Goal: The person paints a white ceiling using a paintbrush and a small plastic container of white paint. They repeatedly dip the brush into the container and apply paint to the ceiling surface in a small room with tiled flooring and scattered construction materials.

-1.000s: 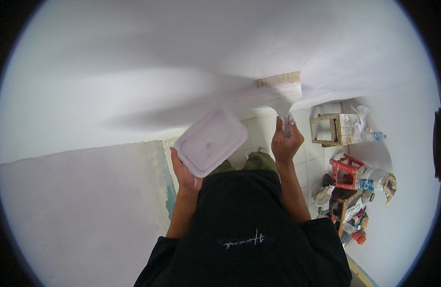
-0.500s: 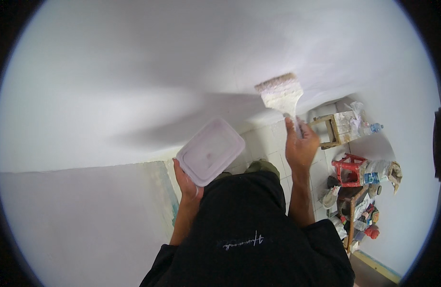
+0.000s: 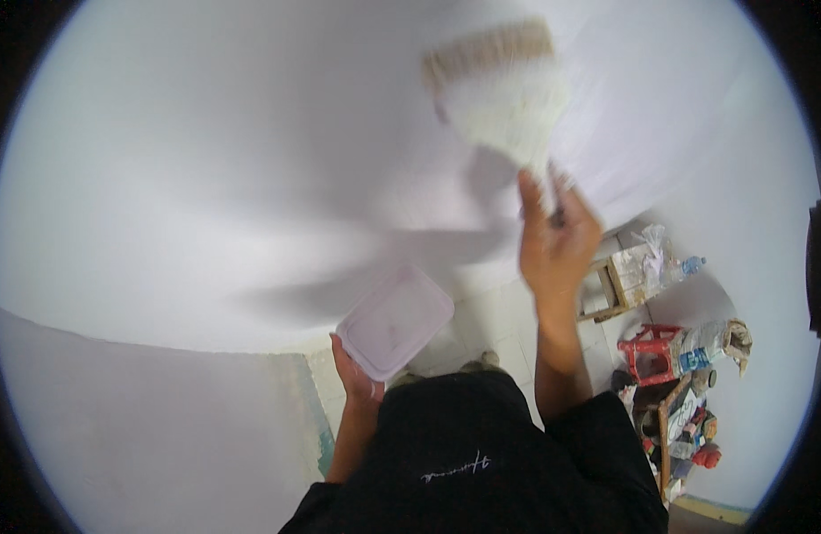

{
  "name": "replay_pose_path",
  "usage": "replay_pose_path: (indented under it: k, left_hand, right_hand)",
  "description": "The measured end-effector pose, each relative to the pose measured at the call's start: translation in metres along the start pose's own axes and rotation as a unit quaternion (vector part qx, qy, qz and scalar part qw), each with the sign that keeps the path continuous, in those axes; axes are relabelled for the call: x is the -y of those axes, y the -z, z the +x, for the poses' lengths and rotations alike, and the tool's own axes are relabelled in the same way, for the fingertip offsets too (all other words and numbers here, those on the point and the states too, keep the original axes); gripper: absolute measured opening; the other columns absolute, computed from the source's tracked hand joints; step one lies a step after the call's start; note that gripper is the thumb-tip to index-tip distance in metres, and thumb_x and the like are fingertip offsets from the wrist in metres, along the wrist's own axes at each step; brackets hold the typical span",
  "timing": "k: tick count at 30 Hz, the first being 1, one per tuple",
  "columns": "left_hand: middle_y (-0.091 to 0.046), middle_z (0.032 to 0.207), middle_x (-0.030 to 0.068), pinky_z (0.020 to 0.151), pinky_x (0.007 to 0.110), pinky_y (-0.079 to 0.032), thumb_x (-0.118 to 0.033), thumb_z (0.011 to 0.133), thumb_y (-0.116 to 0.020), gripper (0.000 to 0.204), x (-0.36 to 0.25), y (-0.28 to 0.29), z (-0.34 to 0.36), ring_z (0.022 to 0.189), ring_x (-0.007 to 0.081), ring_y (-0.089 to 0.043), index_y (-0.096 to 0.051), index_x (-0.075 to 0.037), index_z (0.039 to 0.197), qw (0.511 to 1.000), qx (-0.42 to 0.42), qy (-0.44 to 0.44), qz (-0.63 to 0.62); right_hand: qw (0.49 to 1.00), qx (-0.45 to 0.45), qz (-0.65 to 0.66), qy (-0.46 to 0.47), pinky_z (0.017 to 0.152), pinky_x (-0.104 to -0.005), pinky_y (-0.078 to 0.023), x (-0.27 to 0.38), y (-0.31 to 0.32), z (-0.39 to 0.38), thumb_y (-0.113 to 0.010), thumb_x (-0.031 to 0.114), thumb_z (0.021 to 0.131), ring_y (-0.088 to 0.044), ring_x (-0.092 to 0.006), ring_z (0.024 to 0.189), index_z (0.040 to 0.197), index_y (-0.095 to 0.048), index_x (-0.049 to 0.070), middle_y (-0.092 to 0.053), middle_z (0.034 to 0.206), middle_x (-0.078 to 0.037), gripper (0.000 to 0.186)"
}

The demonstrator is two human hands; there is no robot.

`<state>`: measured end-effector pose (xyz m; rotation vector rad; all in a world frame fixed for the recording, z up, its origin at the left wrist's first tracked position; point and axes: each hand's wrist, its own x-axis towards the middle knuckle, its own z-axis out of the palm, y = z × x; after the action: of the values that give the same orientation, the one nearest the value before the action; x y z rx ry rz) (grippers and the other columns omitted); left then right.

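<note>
A wide, paint-caked brush [image 3: 504, 98] with tan bristles is raised before the pale wall [image 3: 206, 178]. Around its handle my right hand [image 3: 560, 231] is closed, and motion blurs both a little. I cannot tell whether the bristles touch the wall. Lower down, my left hand [image 3: 357, 374] grips the edge of a shallow plastic tub [image 3: 397, 322] with rounded corners. A pale lilac coat covers the inside of the tub. My left fingers are partly hidden beneath it.
A wooden stool [image 3: 628, 271] bearing a plastic bag and a bottle [image 3: 692, 265] stands to the right. Nearer are a red plastic stool [image 3: 649, 352] and a cluttered wooden shelf [image 3: 667, 427]. Tiled floor [image 3: 495, 311] lies below; a greyer wall section [image 3: 161, 418] is at left.
My right hand has lifted the brush upward along the wall, so it looks larger. The tub in my left hand and the room's things appear lower in the picture.
</note>
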<state>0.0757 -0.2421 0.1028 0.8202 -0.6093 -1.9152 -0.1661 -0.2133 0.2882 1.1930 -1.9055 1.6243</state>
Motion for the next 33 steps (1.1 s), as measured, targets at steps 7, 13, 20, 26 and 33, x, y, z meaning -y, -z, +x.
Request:
replay_pose_path:
  k: [7,13,20,26,33]
  left_hand:
    - [-0.047,0.135,0.0144,0.107,0.045,-0.036,-0.049,0.101,-0.023,0.059,0.034,0.025,0.008,0.126,0.0305,-0.045,-0.039,-0.003,0.136,0.997,-0.016,-0.044,-0.059]
    - [-0.047,0.136,0.0144,0.107,0.044,-0.035,-0.051,0.101,-0.024,0.062,0.040,0.023,0.012,0.126,0.0310,-0.045,-0.039,-0.002,0.136,0.995,0.003,-0.056,-0.076]
    - [-0.047,0.136,0.0152,0.107,0.046,-0.036,-0.051,0.101,-0.023,0.062,0.035,0.021,0.015,0.127,0.0322,-0.045,-0.038,-0.003,0.137,0.996,0.001,-0.029,-0.080]
    - [-0.046,0.137,0.0153,0.107,0.046,-0.035,-0.051,0.101,-0.022,0.062,0.052,0.028,0.031,0.127,0.0328,-0.045,-0.038,-0.003,0.137,0.996,0.017,-0.030,-0.082]
    - [-0.046,0.135,0.0160,0.105,0.051,-0.038,-0.050,0.101,-0.022,0.059,0.065,0.026,0.039,0.125,0.0344,-0.045,-0.038,-0.005,0.136,0.994,0.034,-0.037,-0.099]
  right_hand:
    - [0.989,0.132,-0.030,-0.055,0.053,-0.0371,-0.049,-0.095,-0.014,-0.106,-0.065,0.016,0.086,-0.063,-0.0335,0.058,0.095,-0.064,-0.003,-0.063,0.070,-0.018,0.021]
    - [0.938,0.293,-0.183,0.014,0.052,-0.0436,-0.048,-0.116,0.012,-0.095,-0.069,0.017,0.081,-0.061,-0.0377,0.059,0.081,-0.063,0.000,-0.061,0.068,-0.019,0.018]
    - [0.875,0.183,-0.323,0.312,0.049,-0.0389,-0.045,-0.007,0.036,0.091,-0.063,0.028,0.085,-0.059,-0.0279,0.056,0.097,-0.061,0.009,-0.060,0.077,-0.009,0.023]
    - [0.759,-0.038,-0.418,0.498,0.050,-0.0256,-0.050,0.089,0.050,0.143,-0.073,0.008,0.078,-0.063,-0.0178,0.060,0.102,-0.067,0.004,-0.066,0.076,-0.009,0.026]
    - [0.606,-0.094,-0.554,0.563,0.041,-0.0240,-0.026,0.046,0.008,0.090,-0.062,0.005,0.079,-0.041,-0.0108,0.051,0.074,-0.055,0.010,-0.056,0.065,-0.006,0.009]
